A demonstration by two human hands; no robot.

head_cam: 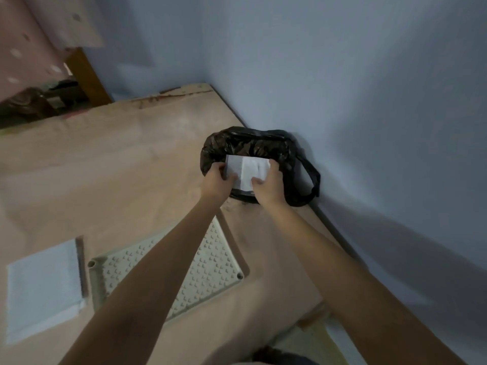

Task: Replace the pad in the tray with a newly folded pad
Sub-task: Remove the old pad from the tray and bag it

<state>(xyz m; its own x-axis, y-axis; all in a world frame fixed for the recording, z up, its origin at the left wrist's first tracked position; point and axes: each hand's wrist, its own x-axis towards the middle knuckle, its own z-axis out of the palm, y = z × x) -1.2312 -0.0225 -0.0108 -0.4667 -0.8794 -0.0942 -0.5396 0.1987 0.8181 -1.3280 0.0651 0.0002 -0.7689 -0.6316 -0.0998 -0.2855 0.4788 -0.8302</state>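
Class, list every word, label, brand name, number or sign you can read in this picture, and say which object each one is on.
None: no text can be read anywhere in the picture.
The folded white pad, held by the left hand and the right hand over the black bin bag, has faint grey marks, too blurred to read.
The flat white pad and the perforated tray show no lettering.

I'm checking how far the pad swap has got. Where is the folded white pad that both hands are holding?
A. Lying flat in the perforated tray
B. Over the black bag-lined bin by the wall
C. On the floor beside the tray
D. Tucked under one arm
B: the left hand and right hand grip the folded white pad over the black bag-lined bin; the perforated tray holds no pad.
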